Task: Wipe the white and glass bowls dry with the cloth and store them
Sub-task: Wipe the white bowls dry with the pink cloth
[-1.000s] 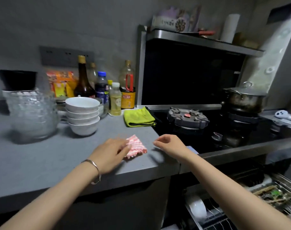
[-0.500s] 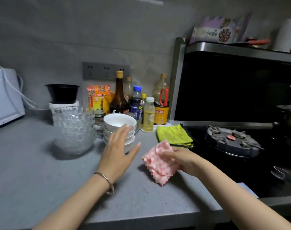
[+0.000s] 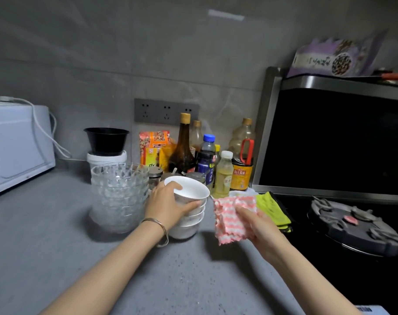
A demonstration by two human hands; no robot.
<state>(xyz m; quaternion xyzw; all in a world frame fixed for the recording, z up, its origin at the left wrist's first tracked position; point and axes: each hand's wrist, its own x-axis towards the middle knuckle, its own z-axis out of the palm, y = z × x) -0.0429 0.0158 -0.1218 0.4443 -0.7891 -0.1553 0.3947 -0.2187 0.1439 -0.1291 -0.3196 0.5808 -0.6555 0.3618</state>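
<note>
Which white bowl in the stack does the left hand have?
The topmost white ceramic bowl: the left hand grips its rim and wall, and it is tilted above the nested white bowls below.

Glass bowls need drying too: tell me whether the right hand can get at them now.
Probably not directly. The right hand grips the cloth, and the white bowls, gripped by the left hand, stand between it and the glass bowls.

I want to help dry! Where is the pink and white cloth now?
In the head view, the pink-and-white checked cloth is right of centre, held in the right hand, between the stack of white bowls and the folded yellow-green cloth.
</note>
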